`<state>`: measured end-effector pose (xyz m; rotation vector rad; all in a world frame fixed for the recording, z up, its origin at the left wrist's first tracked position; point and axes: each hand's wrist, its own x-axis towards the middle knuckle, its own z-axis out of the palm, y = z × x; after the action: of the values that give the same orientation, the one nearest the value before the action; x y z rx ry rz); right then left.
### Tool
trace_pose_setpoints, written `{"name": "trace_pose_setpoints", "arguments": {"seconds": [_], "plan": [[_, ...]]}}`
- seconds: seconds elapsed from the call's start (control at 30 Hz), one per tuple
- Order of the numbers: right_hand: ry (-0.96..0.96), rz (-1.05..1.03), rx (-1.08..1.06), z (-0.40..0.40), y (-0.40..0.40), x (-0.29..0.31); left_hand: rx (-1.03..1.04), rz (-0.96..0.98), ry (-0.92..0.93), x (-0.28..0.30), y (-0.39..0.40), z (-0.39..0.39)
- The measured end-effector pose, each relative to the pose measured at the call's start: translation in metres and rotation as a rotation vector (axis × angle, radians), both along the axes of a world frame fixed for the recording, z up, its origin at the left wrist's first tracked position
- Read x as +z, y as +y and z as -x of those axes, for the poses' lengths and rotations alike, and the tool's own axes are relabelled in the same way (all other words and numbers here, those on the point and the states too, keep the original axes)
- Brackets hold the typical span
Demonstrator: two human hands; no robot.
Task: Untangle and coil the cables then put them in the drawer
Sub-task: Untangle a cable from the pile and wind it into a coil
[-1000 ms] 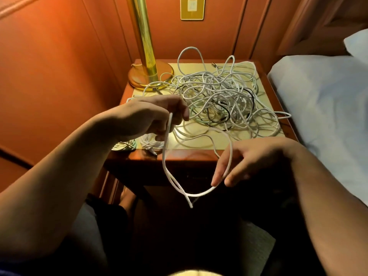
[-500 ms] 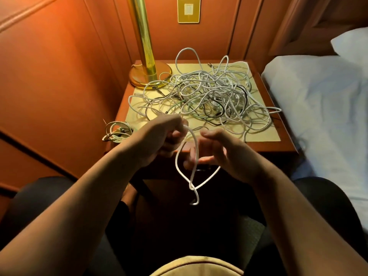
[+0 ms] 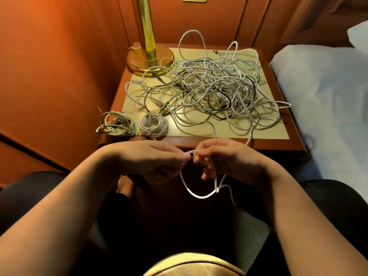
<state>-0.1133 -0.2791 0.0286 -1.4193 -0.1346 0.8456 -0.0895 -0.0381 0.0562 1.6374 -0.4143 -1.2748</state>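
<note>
Left hand: I'm seeing my left hand (image 3: 159, 158) curling its fingers, its grip pinching the white cable (image 3: 201, 194) at the fingertips, just in front of the tabletop (image 3: 219, 143) edge.
Right hand: my right hand (image 3: 223, 156) is meeting it fingertip to fingertip, its grip also closing narrow on the same cable, with strands running down past its fingers.
Cable in hand: it's hanging below both hands as a slack loop, sagging toward my lap, and a strand is trailing up past the right hand's far side to the tabletop.
Key relation: the free length is lying up and away from both grips, toward the tangle (image 3: 211, 86), and the right hand is the nearer one to that trailing strand; I'd judge it should be feeding while the left is holding the coil.
Tangle: it's sprawling over most of the tabletop, white cables mixed with black and greenish ones.
Done so far: two coiled cables (image 3: 137, 124) are sitting at the near left corner, just beside each other.
Drawer: I'm not seeing it from here.
Lamp: the brass lamp base (image 3: 149, 60) is touching the tangle's far left loops.
</note>
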Motion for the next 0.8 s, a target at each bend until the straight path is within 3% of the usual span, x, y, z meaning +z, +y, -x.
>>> {"name": "trace_pose_setpoints", "arguments": {"seconds": [0.1, 0.23, 0.33, 0.43, 0.5, 0.67, 0.8], "plan": [[0.006, 0.028, 0.086, -0.004, 0.0, -0.004, 0.026, 0.1, 0.045, -0.004, -0.002, 0.0], [-0.16, -0.071, -0.171, -0.004, 0.009, -0.014, 0.048, 0.131, 0.018, -0.009, -0.008, -0.004], [-0.126, -0.153, -0.264, -0.002, 0.012, -0.018, 0.162, 0.208, 0.069, -0.015, -0.019, -0.003], [-0.058, 0.138, -0.122, -0.001, 0.006, -0.026, 0.258, 0.158, 0.146, -0.029, -0.031, 0.001], [-0.042, 0.19, -0.063, 0.001, 0.003, -0.035, 0.266, 0.157, 0.216, -0.037, -0.038, 0.003], [-0.067, -0.014, -0.298, 0.002, 0.004, -0.035, 0.423, 0.59, 0.529, -0.038, -0.057, 0.007], [-0.044, -0.009, -0.314, 0.002, 0.017, -0.031, 0.592, 0.709, 0.527, -0.037, -0.065, 0.012]]}}
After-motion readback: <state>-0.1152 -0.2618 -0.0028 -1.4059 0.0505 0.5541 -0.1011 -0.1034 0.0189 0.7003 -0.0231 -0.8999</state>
